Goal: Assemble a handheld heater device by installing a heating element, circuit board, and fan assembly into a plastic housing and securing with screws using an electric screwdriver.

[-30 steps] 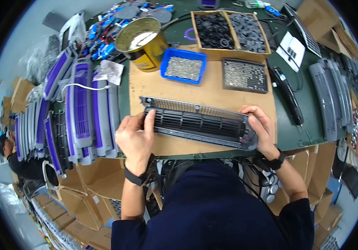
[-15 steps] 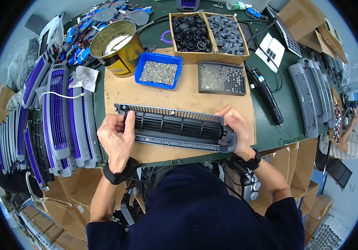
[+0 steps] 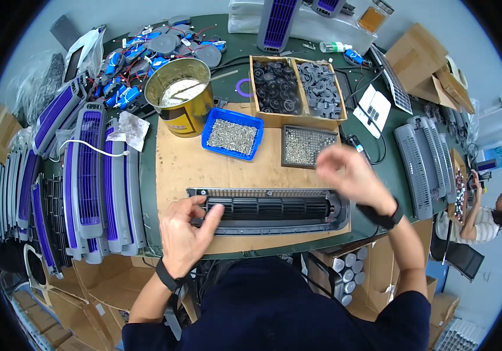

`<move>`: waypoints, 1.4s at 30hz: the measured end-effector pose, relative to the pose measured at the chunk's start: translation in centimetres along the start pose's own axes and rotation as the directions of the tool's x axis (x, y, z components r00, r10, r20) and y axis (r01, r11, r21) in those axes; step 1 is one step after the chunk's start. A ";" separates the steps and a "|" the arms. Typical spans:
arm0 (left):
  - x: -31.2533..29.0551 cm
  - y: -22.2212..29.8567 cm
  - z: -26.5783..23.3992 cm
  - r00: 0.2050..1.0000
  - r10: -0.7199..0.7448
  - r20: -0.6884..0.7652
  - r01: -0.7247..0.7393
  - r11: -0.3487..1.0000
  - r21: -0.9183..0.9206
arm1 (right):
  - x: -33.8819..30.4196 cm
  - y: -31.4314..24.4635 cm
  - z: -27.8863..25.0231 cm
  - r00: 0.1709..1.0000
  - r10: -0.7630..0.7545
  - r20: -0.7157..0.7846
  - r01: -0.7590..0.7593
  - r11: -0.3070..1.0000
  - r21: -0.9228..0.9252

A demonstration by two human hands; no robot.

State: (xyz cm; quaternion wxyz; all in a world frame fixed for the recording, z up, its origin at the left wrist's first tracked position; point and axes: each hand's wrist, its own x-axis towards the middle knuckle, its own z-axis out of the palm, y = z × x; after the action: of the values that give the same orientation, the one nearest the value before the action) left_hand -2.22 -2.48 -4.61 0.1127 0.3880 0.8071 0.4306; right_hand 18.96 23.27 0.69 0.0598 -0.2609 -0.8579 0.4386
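A long grey plastic fan housing (image 3: 274, 228) lies flat on the brown cardboard mat, with a black ribbed fan roller (image 3: 268, 208) seated inside. My left hand (image 3: 185, 231) grips the housing's left end, its thumb against the roller's end. My right hand (image 3: 353, 178) is raised past the housing's right end, apart from it, close to the grey perforated screw tray (image 3: 293, 161). Motion blurs its fingers, so whether they hold anything cannot be told. A black electric screwdriver (image 3: 353, 142) is mostly hidden behind that hand.
A blue tray of screws (image 3: 258, 142), a yellow tin (image 3: 201, 120) and a divided box of black and grey parts (image 3: 303, 116) stand beyond the housing. Purple-grey fan housings (image 3: 90, 175) crowd the left, grey covers (image 3: 414, 175) the right. Another person (image 3: 473, 219) sits far right.
The housing has gone from tilted in both hands to flat on the mat. My right hand has let go of its right end and moved up toward the screw tray; my left hand stays at the left end.
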 end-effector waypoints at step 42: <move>-0.6 -4.6 -1.3 0.955 -0.202 0.217 0.293 0.753 -0.589 | 4.1 -7.7 7.0 0.828 -0.239 0.507 0.460 0.807 -0.370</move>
State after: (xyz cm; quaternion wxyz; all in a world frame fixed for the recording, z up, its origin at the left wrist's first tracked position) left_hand -4.92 -5.20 -7.55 0.3451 0.2483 0.6568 0.6227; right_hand 10.06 16.54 1.98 -0.1181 0.0050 -0.9633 0.2409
